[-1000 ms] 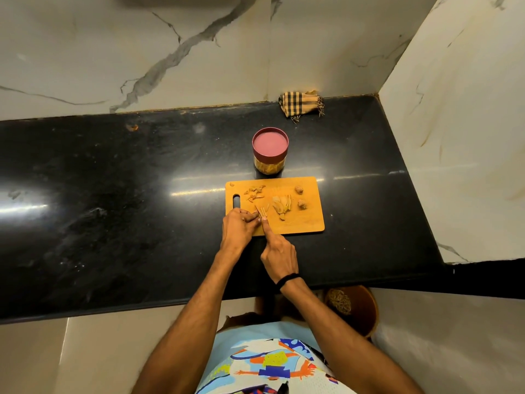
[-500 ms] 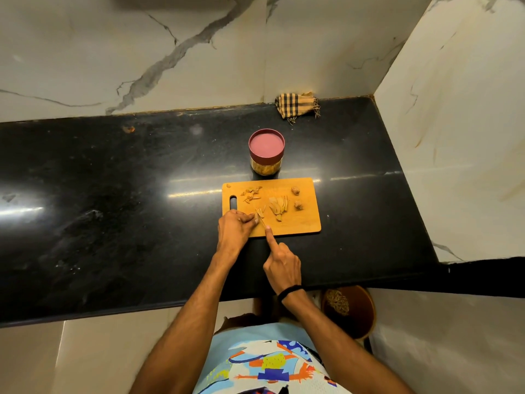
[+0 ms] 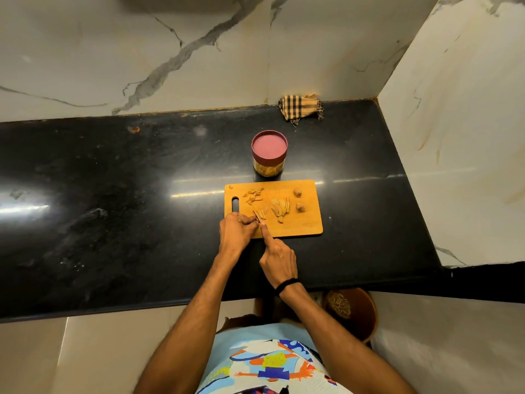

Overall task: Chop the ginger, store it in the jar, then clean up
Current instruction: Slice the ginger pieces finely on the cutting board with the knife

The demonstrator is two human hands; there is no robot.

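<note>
Ginger strips (image 3: 260, 214): left hand (image 3: 237, 233) still pinches them; right hand (image 3: 278, 260) forefinger returns alongside, other fingers (image 3: 270, 255) curled, hold unclear; chopping unfinished.

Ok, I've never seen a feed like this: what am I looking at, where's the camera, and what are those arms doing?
No machine: a person's two bare arms, seen in every picture from one wide-angle camera worn on their head, looking down. On the black stone counter lies an orange rectangular cutting board with cut ginger: thin strips, a pile of slices, two uncut knobs. The left hand pinches the thin strips at the board's near left corner. The right hand seems to grip a small knife, mostly hidden, forefinger stretched toward the strips. Behind the board stands a clear jar, its maroon lid on; a checked cloth lies by the wall.
</note>
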